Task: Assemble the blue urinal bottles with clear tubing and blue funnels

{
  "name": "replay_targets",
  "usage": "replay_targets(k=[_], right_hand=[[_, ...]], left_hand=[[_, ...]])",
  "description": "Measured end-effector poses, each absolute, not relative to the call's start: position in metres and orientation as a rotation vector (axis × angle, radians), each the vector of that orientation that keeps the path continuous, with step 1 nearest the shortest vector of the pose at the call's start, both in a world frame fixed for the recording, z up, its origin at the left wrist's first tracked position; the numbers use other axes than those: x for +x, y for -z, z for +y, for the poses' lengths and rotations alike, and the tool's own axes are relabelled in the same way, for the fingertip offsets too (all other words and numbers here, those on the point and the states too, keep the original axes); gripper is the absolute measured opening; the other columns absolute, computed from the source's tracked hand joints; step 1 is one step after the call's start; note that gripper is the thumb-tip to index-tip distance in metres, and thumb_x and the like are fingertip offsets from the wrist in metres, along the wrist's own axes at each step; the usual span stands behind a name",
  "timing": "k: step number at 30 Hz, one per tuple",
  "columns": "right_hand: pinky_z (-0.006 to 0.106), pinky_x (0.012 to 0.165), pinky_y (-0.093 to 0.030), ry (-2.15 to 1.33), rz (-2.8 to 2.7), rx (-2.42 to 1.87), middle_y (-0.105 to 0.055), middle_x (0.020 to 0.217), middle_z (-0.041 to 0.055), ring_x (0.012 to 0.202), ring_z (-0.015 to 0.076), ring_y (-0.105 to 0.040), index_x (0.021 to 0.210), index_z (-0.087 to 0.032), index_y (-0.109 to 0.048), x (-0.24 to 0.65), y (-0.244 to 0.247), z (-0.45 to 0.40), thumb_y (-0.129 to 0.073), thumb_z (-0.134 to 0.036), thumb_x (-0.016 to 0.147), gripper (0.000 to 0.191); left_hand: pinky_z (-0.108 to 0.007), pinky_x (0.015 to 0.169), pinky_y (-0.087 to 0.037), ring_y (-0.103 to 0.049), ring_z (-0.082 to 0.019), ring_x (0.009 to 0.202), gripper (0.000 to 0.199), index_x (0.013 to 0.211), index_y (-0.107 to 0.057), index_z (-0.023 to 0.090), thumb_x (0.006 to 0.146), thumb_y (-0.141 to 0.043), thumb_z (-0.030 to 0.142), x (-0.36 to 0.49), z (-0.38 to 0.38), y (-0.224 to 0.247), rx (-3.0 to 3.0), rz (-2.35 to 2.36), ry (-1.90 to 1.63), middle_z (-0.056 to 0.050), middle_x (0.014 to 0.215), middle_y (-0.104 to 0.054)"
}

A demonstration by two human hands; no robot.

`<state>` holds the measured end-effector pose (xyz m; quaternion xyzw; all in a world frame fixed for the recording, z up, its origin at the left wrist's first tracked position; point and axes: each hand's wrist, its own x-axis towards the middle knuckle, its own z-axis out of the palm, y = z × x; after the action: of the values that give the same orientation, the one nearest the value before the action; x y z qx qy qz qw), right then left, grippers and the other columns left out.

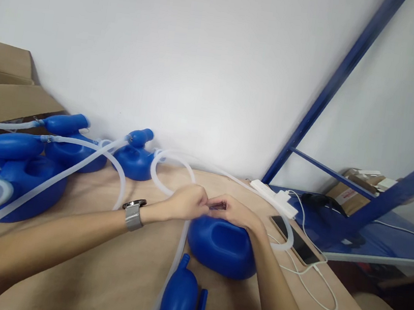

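Observation:
A blue plastic container (223,247) lies on the wooden table (105,274) in front of me. At its far top edge my left hand (188,201) and my right hand (232,211) meet, fingers bent together. What they pinch is hidden between the fingers. A watch (133,214) is on my left wrist. Nearer to me lies a blue bottle-shaped piece (179,300) with a narrow spout and a handle. Translucent tubing (181,244) runs beside it and passes behind my hands.
Several blue containers with tubes (133,157) stand at the left, near a cardboard box (4,65). To the right are a white power strip (274,198), a phone (295,239) with a cable and a blue metal rack (336,81).

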<state>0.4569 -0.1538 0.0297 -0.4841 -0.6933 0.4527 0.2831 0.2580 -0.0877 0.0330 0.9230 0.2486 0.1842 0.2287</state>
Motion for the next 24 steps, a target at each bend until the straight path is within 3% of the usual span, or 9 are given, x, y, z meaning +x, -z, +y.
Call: replay_targets(k=[4,6,9,11,14,17,20,22,24], right_hand=[[0.045,0.097,-0.057,-1.148,-1.884,-1.327,-0.082,0.107,0.0093,0.102,0.031,-0.074,0.109,-0.017,-0.083,0.455,-0.027,-0.154,-0.075,-0.052,0.086,0.043],[0.047,0.1,-0.056,-1.118,-1.862,-1.348,-0.081,0.113,0.0111,0.106,0.0316,-0.074,0.114,-0.016,-0.082,0.455,-0.025,-0.153,-0.075,-0.06,0.086,0.053],[0.049,0.106,-0.054,-1.087,-1.816,-1.383,-0.079,0.122,0.0139,0.113,0.0316,-0.073,0.13,-0.015,-0.075,0.458,-0.023,-0.151,-0.076,-0.066,0.084,0.069],[0.049,0.107,-0.054,-1.073,-1.807,-1.394,-0.077,0.126,0.0151,0.116,0.0321,-0.072,0.134,-0.014,-0.073,0.464,-0.022,-0.149,-0.076,-0.067,0.083,0.074],[0.05,0.107,-0.054,-1.041,-1.782,-1.421,-0.076,0.129,0.0158,0.12,0.0337,-0.071,0.133,-0.015,-0.073,0.476,-0.022,-0.148,-0.077,-0.067,0.083,0.073],[0.053,0.105,-0.055,-0.993,-1.749,-1.463,-0.078,0.123,0.0166,0.117,0.0354,-0.072,0.136,-0.015,-0.071,0.486,-0.021,-0.147,-0.078,-0.067,0.083,0.074],[0.053,0.106,-0.055,-0.971,-1.754,-1.464,-0.077,0.124,0.0164,0.117,0.0357,-0.072,0.137,-0.016,-0.071,0.487,-0.022,-0.148,-0.076,-0.069,0.083,0.075],[0.053,0.11,-0.052,-0.957,-1.776,-1.454,-0.075,0.13,0.0158,0.122,0.0357,-0.07,0.135,-0.017,-0.072,0.484,-0.023,-0.149,-0.075,-0.071,0.084,0.074],[0.053,0.116,-0.048,-0.936,-1.802,-1.444,-0.071,0.138,0.0151,0.129,0.0357,-0.066,0.133,-0.018,-0.073,0.481,-0.027,-0.151,-0.073,-0.072,0.085,0.072]], left_hand=[[-0.028,0.062,-0.044,-0.061,-0.016,0.067,0.03,0.055,-0.053,0.017,0.082,-0.066,0.022,0.253,-0.093,-0.037,2.56,0.668,-0.59,-0.005,0.079,-0.07],[-0.032,0.081,-0.052,-0.068,-0.023,0.093,0.014,0.077,-0.067,0.016,0.087,-0.068,0.027,0.243,-0.099,-0.041,2.582,0.625,-0.677,-0.01,0.106,-0.074],[-0.045,0.111,-0.044,-0.056,-0.031,0.131,0.029,0.122,-0.067,0.018,0.099,-0.061,0.033,0.217,-0.105,-0.04,2.708,0.458,-0.971,-0.016,0.138,-0.065],[-0.051,0.112,-0.041,-0.058,-0.031,0.128,0.025,0.118,-0.068,0.02,0.105,-0.049,0.029,0.195,-0.104,-0.032,2.84,0.48,-1.058,-0.016,0.126,-0.07],[-0.048,0.096,-0.049,-0.067,-0.03,0.1,0.032,0.105,-0.07,0.019,0.106,-0.039,0.029,0.17,-0.095,-0.009,2.914,0.769,-0.732,-0.014,0.098,-0.071],[-0.045,0.097,-0.052,-0.068,-0.032,0.109,0.028,0.118,-0.068,0.017,0.101,-0.049,0.03,0.159,-0.079,0.017,2.877,0.852,-0.54,-0.017,0.119,-0.071],[-0.048,0.113,-0.046,-0.054,-0.037,0.139,0.052,0.143,-0.057,0.016,0.098,-0.058,0.043,0.162,-0.062,0.041,2.827,0.858,-0.396,-0.021,0.15,-0.057],[-0.05,0.118,-0.041,-0.046,-0.039,0.146,0.058,0.148,-0.053,0.015,0.099,-0.056,0.046,0.168,-0.053,0.054,2.795,0.84,-0.334,-0.021,0.156,-0.052],[-0.051,0.118,-0.04,-0.048,-0.038,0.144,0.051,0.146,-0.055,0.016,0.101,-0.051,0.039,0.173,-0.048,0.061,2.772,0.799,-0.316,-0.021,0.154,-0.054]])
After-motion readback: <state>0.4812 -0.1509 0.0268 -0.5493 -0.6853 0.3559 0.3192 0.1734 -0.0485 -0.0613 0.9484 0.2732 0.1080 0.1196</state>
